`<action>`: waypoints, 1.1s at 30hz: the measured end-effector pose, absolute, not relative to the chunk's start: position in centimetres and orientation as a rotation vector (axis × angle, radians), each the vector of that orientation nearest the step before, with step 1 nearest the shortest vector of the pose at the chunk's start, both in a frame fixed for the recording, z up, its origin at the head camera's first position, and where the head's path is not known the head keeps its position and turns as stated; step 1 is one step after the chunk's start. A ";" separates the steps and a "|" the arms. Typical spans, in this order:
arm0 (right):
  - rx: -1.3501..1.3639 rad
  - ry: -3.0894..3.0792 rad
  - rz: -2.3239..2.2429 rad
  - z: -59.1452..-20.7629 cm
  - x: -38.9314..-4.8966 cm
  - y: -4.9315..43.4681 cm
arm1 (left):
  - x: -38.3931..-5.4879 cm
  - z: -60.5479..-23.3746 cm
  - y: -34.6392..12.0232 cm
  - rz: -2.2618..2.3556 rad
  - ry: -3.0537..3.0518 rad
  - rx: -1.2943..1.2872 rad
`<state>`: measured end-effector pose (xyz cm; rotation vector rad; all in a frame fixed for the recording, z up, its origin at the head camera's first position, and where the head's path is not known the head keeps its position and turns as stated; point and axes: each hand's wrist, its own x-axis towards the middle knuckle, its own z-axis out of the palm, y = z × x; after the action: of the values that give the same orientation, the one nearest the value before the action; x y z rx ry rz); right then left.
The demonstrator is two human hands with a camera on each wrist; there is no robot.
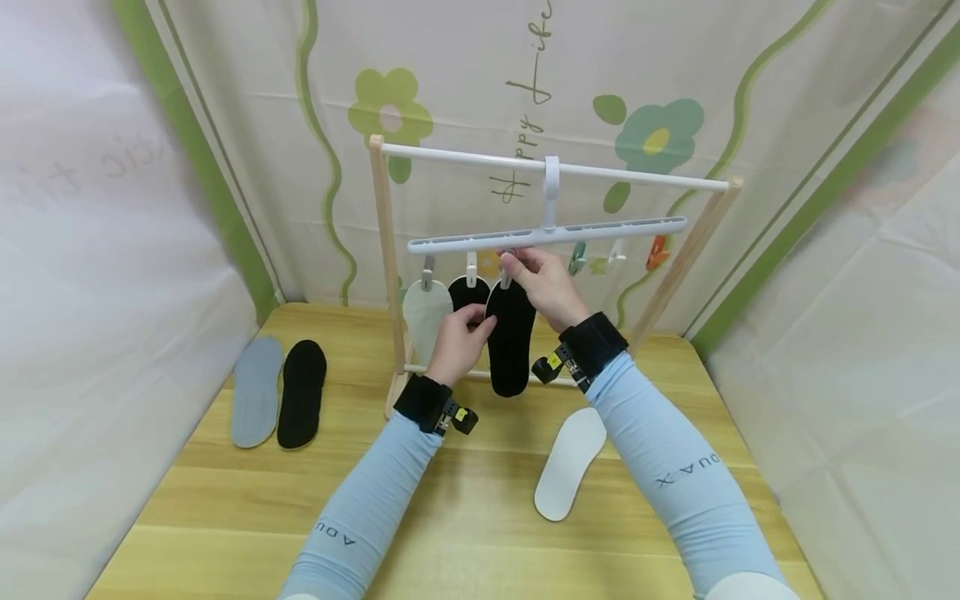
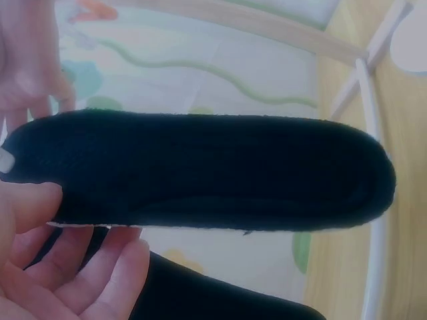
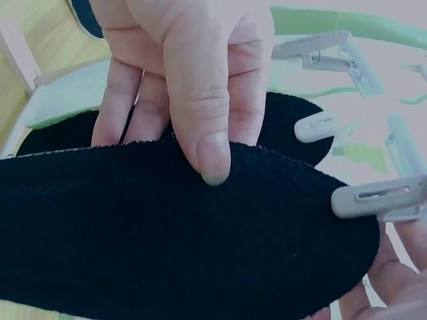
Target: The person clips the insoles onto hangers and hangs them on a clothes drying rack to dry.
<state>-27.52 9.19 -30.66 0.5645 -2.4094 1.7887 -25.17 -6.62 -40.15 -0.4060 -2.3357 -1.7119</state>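
Note:
A black insole [image 1: 512, 342] hangs toe-down from a pale clip [image 3: 377, 199] under the light grey clip hanger [image 1: 480, 241]. My left hand [image 1: 461, 342] pinches the insole's left edge near its top, thumb on the front and fingers behind. At the upper end, my right hand [image 1: 551, 287] holds the clip between thumb and fingers; some of its fingers are behind the insole. Left of it, another black insole [image 1: 467, 293] and a pale grey-green insole [image 1: 426, 315] hang from their own clips, partly covered by the left hand.
The hanger hooks over the white rod [image 1: 465, 156] of a wooden stand [image 1: 386, 250]. Green [image 1: 577, 257], white [image 1: 617, 252] and orange [image 1: 657, 252] clips hang at right. On the table lie a grey insole [image 1: 257, 392], a black one [image 1: 302, 394] and a white one [image 1: 570, 464].

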 end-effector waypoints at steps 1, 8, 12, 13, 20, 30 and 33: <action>0.569 -2.416 1.789 -30.7 -27.6 9.2 | -25.2 -40.2 -6.7 -1.709 -2.338 -0.402; 0.575 -2.431 1.797 -30.7 -27.7 9.3 | -25.4 -40.3 -6.6 -1.715 -2.328 -0.388; 0.579 -2.428 1.801 -30.8 -27.9 9.4 | -25.5 -40.4 -6.6 -1.715 -2.335 -0.365; 0.578 -2.429 1.800 -30.9 -27.9 9.4 | -25.5 -40.5 -6.6 -1.715 -2.341 -0.358; 0.577 -2.418 1.818 -30.8 -27.8 9.6 | -25.2 -40.4 -6.4 -1.734 -2.362 -0.329; 0.567 -2.407 1.836 -30.8 -27.8 9.9 | -25.4 -41.0 -6.1 -1.772 -2.317 -0.347; 0.572 -2.414 1.838 -30.9 -27.7 9.9 | -25.2 -41.3 -6.1 -1.792 -2.307 -0.330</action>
<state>-27.65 9.88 -30.93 0.5724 -2.4144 1.8379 -25.16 -6.09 -41.31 -0.3298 -2.3068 -1.7920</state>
